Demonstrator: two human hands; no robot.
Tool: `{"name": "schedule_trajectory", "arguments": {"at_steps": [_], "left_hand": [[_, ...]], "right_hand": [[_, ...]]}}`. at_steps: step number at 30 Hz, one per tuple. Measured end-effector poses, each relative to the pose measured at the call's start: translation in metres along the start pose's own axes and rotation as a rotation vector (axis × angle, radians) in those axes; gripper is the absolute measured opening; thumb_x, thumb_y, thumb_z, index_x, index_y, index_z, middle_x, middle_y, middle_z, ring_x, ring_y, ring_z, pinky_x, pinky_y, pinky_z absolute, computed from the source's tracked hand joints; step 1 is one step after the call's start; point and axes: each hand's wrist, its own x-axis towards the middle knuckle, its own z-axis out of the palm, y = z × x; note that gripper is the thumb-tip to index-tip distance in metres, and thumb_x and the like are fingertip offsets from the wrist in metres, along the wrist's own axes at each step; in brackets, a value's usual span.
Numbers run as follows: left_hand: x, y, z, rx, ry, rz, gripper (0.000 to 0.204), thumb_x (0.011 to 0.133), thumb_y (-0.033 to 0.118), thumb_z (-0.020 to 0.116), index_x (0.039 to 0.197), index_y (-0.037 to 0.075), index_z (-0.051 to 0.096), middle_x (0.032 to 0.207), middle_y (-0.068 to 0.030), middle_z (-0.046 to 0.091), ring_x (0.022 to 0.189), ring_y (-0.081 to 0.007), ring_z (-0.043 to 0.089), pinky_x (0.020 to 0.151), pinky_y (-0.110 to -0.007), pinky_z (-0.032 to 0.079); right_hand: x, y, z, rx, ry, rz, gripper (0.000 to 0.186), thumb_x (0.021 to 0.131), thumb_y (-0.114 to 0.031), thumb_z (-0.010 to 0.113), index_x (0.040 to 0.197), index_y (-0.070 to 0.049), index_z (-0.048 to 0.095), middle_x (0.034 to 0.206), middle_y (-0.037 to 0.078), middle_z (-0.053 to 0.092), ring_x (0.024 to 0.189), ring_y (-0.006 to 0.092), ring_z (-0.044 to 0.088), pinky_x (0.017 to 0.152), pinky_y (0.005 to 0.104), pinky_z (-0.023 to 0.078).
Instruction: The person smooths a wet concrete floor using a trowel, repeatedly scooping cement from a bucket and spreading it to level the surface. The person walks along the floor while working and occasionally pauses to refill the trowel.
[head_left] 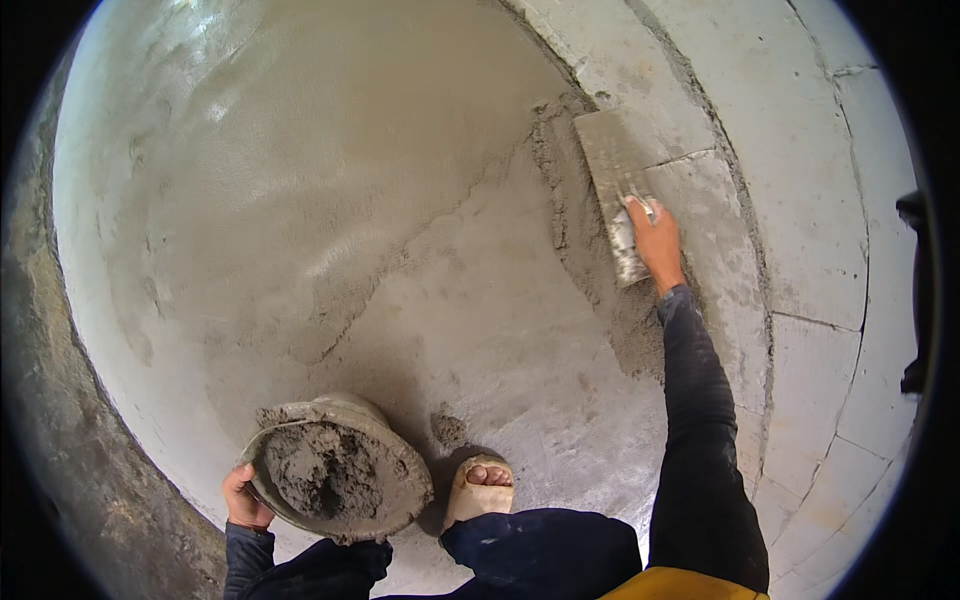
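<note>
My right hand (655,240) is closed round the handle of a rectangular plastering trowel (612,165). The trowel's metal blade lies against wet grey mortar (565,205) where the smooth surface meets the block wall on the right. At the lower left, my left hand (245,498) grips the rim of a round bucket (408,480). The bucket is tilted, its mouth toward me, and holds lumpy wet mortar (325,465). My left fingers are partly hidden behind the rim.
Smooth grey mortar (330,170) spreads across the middle and upper left. Pale blocks (800,220) with dark joints run along the right. My sandalled foot (485,490) stands beside the bucket, near a small mortar clump (448,428). Rough dark ground (110,470) borders the left.
</note>
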Motion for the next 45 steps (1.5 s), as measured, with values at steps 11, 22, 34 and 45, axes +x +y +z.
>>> {"name": "schedule_trajectory", "arguments": {"at_steps": [11,22,34,45], "left_hand": [[0.000,-0.002,-0.002,-0.048,-0.030,-0.009,0.063,0.083,0.029,0.069,0.136,-0.004,0.058,0.132,-0.0198,0.066,0.120,-0.0381,0.063,0.108,-0.050,0.047],[0.001,-0.001,0.003,0.008,-0.026,0.030,0.062,0.084,0.029,0.067,0.135,-0.004,0.058,0.132,-0.0207,0.066,0.119,-0.0387,0.064,0.106,-0.051,0.049],[0.000,-0.001,-0.002,0.011,-0.027,0.023,0.061,0.085,0.029,0.068,0.135,-0.003,0.058,0.131,-0.0189,0.067,0.117,-0.0382,0.064,0.105,-0.050,0.050],[0.002,-0.001,-0.001,-0.021,-0.059,0.003,0.064,0.083,0.030,0.068,0.138,-0.003,0.057,0.133,-0.0191,0.065,0.121,-0.0381,0.062,0.106,-0.051,0.048]], "right_hand": [[0.086,-0.051,0.054,0.289,-0.676,0.221,0.057,0.091,-0.058,0.067,0.096,-0.001,0.070,0.057,-0.003,0.047,0.040,0.0091,0.039,0.040,0.0315,0.036],[-0.005,-0.061,0.047,-0.267,-0.418,-0.304,0.066,0.095,-0.064,0.057,0.104,-0.001,0.072,0.079,0.021,0.073,0.075,0.0347,0.075,0.071,0.0463,0.058],[0.050,-0.047,0.031,-0.196,-0.313,0.018,0.072,0.094,-0.060,0.057,0.117,0.007,0.070,0.116,0.031,0.070,0.109,0.0442,0.068,0.096,0.0488,0.051],[0.012,-0.007,0.019,0.148,-0.514,0.221,0.056,0.095,-0.054,0.063,0.082,0.000,0.073,0.071,0.012,0.069,0.068,0.0239,0.068,0.065,0.0388,0.053]]}}
